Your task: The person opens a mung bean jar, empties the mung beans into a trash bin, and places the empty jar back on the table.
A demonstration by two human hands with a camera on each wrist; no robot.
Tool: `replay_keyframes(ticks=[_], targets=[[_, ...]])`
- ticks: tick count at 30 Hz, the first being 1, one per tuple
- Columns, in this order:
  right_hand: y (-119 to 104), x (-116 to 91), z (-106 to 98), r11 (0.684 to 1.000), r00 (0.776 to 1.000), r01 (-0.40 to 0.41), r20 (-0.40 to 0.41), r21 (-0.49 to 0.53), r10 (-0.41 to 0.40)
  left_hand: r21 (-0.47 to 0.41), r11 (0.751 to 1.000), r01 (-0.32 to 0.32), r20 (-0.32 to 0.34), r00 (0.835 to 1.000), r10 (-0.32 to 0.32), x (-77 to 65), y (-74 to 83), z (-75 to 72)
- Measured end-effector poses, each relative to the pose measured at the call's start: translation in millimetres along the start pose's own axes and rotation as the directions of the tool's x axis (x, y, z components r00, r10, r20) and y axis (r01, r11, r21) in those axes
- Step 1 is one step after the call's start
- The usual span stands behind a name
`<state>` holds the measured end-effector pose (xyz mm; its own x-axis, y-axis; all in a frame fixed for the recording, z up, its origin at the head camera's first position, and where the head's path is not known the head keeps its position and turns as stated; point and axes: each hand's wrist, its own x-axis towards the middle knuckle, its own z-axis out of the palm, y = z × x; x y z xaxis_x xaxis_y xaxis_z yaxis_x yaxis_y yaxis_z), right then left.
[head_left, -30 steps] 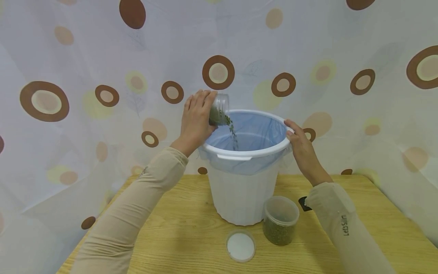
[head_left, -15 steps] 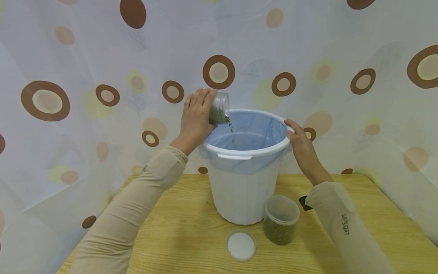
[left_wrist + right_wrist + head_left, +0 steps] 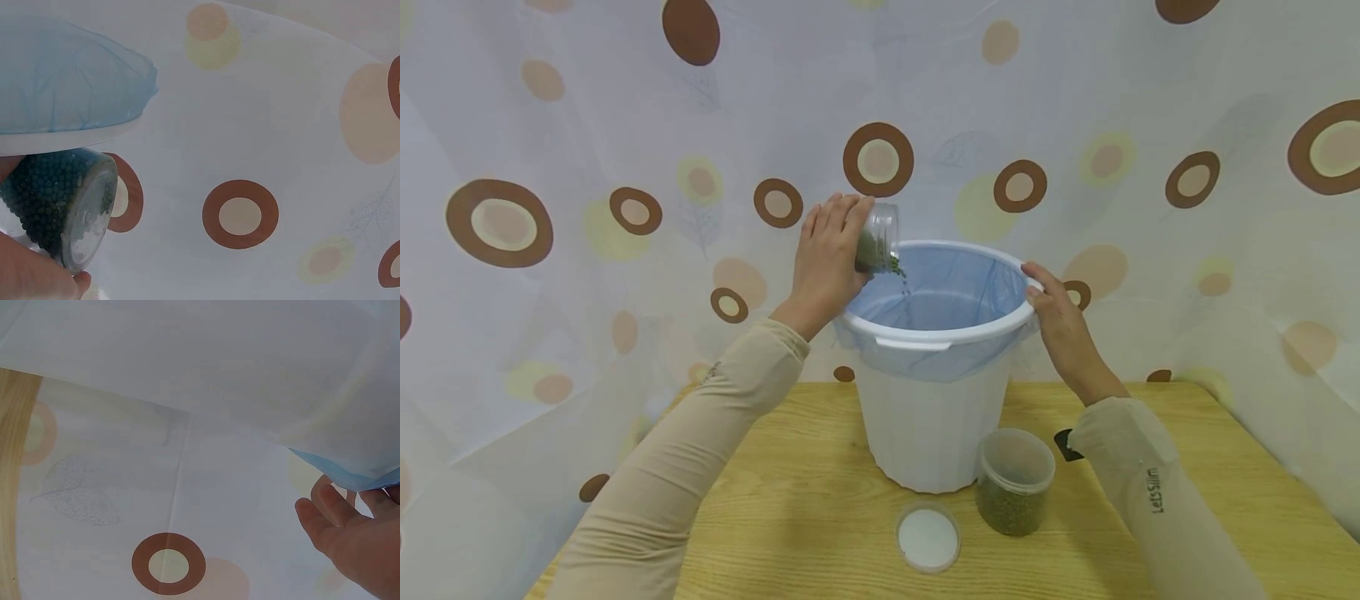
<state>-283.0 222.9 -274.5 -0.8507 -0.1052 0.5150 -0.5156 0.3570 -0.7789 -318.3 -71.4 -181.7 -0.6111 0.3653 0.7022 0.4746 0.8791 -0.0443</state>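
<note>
My left hand (image 3: 827,262) grips a clear plastic jar (image 3: 880,233), tipped on its side over a white trash bin (image 3: 932,417). Small green beans (image 3: 898,267) trickle from the jar's mouth into the bin, which has a blue plastic liner (image 3: 955,287) over its rim. Through the jar's wall in the left wrist view, many more beans (image 3: 47,194) show. My right hand (image 3: 1063,337) holds the bin's right rim, thumb and a finger on its edge. The right wrist view shows some fingers (image 3: 334,506) below the liner's edge; part of that hand is out of frame.
An uncovered tub (image 3: 1017,467), partly filled with green beans, stands by the bin's front right foot. A round white lid (image 3: 928,540) lies left of it on the wooden table (image 3: 775,500). Behind hangs a dotted curtain (image 3: 925,75). Something black (image 3: 1066,444) shows beside the right sleeve.
The falling stream of beans has become thinner. The left hand and jar have barely moved; the right hand stays on the rim.
</note>
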Motion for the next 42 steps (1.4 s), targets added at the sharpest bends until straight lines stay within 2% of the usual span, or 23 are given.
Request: replay_keyframes(ticks=[42], targets=[[-0.5, 0.4, -0.1, 1.000, 1.000, -0.007, -0.013, -0.001, 0.007, 0.016, 1.000, -0.010, -0.003, 1.000, 0.010, 1.9, -0.9, -2.1]])
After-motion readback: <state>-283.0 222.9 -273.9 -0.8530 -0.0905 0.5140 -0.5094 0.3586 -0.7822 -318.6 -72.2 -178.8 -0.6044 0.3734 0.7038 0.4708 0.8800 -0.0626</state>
